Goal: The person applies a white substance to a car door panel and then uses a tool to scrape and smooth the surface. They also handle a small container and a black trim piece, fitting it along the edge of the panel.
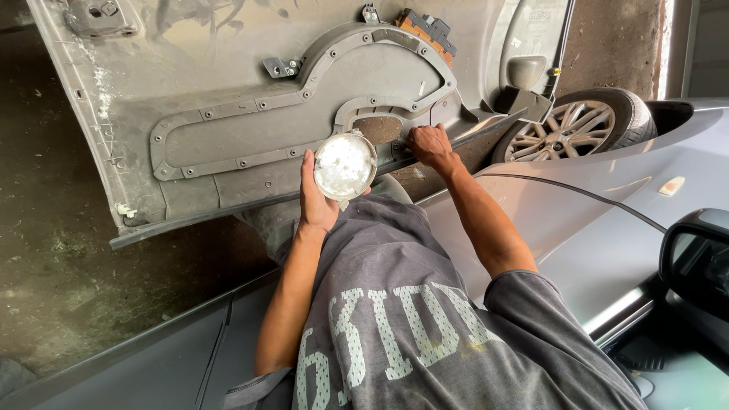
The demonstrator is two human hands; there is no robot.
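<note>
My left hand (315, 199) holds a round, whitish, paste-smeared lid or disc (345, 165) up in front of an opened grey car door (228, 83). My right hand (429, 146) is closed and presses against the lower edge of the door's inner panel, beside an oval brownish patch (377, 129). Whether it holds a small tool is hidden by the fingers. The door's inside shows a bolted grey cover plate (250, 129) with several screws. My grey printed shirt (395, 304) fills the lower middle.
A silver car body (577, 220) runs under my arms to the right. Its side mirror (695, 258) is at the far right. A wheel with an alloy rim (581, 125) stands behind the door. Dirty concrete floor (53, 250) lies at the left.
</note>
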